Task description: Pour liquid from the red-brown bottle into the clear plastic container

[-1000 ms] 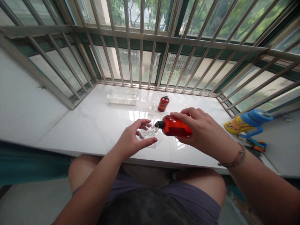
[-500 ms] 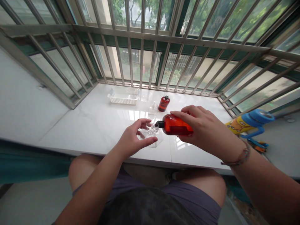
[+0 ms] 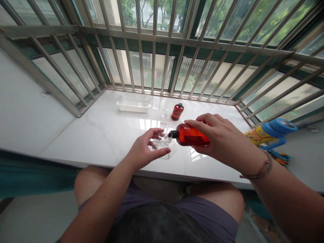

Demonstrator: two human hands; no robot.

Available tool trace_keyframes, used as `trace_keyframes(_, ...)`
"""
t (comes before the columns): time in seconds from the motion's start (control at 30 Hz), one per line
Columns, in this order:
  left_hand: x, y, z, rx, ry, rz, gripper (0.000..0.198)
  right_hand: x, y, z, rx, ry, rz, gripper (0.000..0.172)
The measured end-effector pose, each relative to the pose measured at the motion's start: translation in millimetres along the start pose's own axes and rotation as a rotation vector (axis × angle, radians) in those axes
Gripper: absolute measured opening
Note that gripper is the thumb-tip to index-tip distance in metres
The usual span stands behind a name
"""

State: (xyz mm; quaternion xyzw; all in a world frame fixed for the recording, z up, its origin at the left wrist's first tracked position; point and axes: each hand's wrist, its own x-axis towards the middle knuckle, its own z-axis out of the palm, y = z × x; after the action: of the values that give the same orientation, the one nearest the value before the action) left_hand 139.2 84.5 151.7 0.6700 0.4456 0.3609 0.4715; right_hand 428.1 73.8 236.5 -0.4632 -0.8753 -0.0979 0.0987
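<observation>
My right hand (image 3: 215, 131) is wrapped round a red-amber bottle (image 3: 191, 134), held nearly level with its black spout pointing left. The spout tip meets the mouth of a small clear bottle (image 3: 163, 143). My left hand (image 3: 146, 146) curves about that clear bottle, thumb on the near side and fingers on the far side. The clear bottle's neck leans toward the spout; its lower part is see-through and hard to make out. Whether any liquid runs between the two cannot be seen.
Behind the hands stand a second red-amber bottle (image 3: 177, 112) and a small clear container (image 3: 165, 115). A white perforated basket (image 3: 133, 104) sits at the back left. To the right is a blue and yellow drinking bottle (image 3: 270, 131). Metal bars (image 3: 162, 39) close off the window side.
Almost nothing differs. The right hand and the amber bottle have shifted very slightly to the right, with the spout still at the clear bottle's mouth.
</observation>
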Motion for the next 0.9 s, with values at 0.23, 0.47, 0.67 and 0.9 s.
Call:
trace_keyframes(0.23,0.2,-0.4,-0.3,-0.010,0.002,0.001,0.070,0.0,0.1,-1.0,0.009,0.011,0.000,0.069)
trace_keyframes(0.47,-0.2,-0.7,0.0,-0.002,0.008,0.011,0.070,-0.4,-0.1,-1.0,0.017,0.019,0.003,0.069)
trace_keyframes(0.67,-0.3,-0.4,-0.1,-0.001,0.006,0.009,0.070,-0.9,-0.7,-0.8,0.013,0.009,0.007,0.069)
trace_keyframes(0.9,-0.4,-0.8,0.3,-0.004,0.012,0.016,0.069,-1.2,-0.8,0.0,0.026,0.018,0.000,0.069)
